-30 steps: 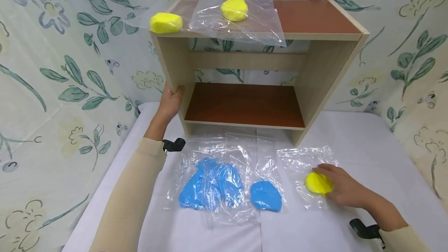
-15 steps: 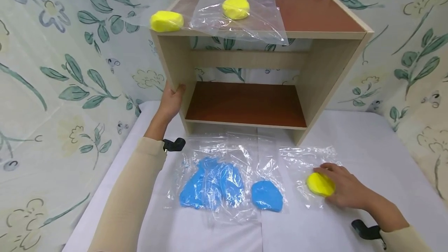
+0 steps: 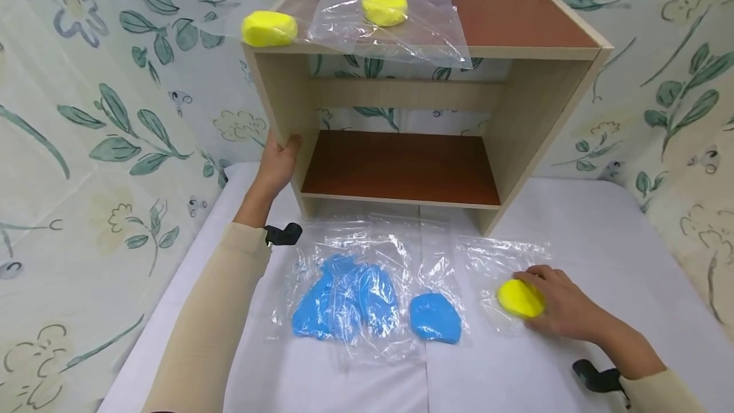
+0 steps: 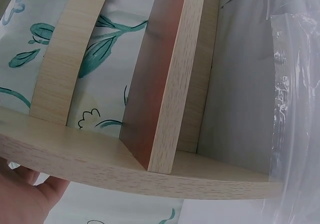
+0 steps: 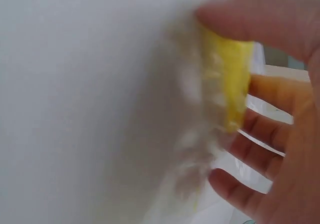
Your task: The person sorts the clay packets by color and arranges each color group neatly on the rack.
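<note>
My left hand [image 3: 278,161] grips the front edge of the left side panel of a small wooden shelf [image 3: 401,167], its fingers partly hidden behind the panel in the left wrist view. On the right, my right hand [image 3: 568,304] holds a yellow lump of clay [image 3: 520,298] in a clear plastic bag [image 3: 499,250], thumb on one side and fingers on the other. The right wrist view shows this yellow clay [image 5: 235,78] between thumb and fingers, close over the white cloth. Blue clay lumps [image 3: 344,298] in clear bags lie in front of the shelf, with a single blue lump [image 3: 434,317] nearest my right hand.
Two bagged yellow lumps rest on the shelf's top board: one [image 3: 269,28] at the left front corner, another [image 3: 385,6] near the middle. A white cloth [image 3: 596,222] covers the table. Floral fabric [image 3: 143,113] hangs behind and at both sides.
The view shifts slightly. My right hand stays on the yellow clay, and my left hand keeps its grip on the shelf panel. The blue lumps and the shelf stay in place.
</note>
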Motion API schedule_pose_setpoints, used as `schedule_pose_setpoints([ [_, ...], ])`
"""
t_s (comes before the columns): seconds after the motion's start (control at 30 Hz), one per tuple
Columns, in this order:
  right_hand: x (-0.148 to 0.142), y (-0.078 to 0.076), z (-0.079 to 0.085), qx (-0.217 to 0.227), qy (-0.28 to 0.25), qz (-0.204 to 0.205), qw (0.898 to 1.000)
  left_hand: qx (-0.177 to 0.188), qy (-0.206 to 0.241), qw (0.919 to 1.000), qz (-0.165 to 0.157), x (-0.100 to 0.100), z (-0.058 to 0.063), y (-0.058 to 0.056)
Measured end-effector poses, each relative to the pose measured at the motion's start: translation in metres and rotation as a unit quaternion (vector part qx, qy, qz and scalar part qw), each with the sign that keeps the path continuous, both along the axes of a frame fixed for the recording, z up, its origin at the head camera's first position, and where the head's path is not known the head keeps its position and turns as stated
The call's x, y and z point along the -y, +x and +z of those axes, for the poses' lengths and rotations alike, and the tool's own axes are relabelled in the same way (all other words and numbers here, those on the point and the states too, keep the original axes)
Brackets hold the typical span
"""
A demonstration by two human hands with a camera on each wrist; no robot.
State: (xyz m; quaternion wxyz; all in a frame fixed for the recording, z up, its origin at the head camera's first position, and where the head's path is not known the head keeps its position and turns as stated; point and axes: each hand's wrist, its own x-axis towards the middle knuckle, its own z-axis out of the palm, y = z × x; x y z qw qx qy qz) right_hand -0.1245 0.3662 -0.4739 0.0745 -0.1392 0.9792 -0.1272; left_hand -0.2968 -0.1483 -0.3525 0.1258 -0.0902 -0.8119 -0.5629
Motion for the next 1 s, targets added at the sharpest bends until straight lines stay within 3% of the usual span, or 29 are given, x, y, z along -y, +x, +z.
schedule_pose_setpoints([
  [0.47, 0.0067, 0.0010, 0.0000, -0.040, 0.025, -0.003, 0.999, 0.015, 0.005, 0.9999, 0.003, -0.0010, 0.0007, -0.0004],
  [1.0, 0.0096, 0.0028, 0.0076, -0.011, 0.024, -0.025, 0.999, 0.016, 0.018, 0.9997, 0.004, 0.0002, -0.0010, -0.0015],
])
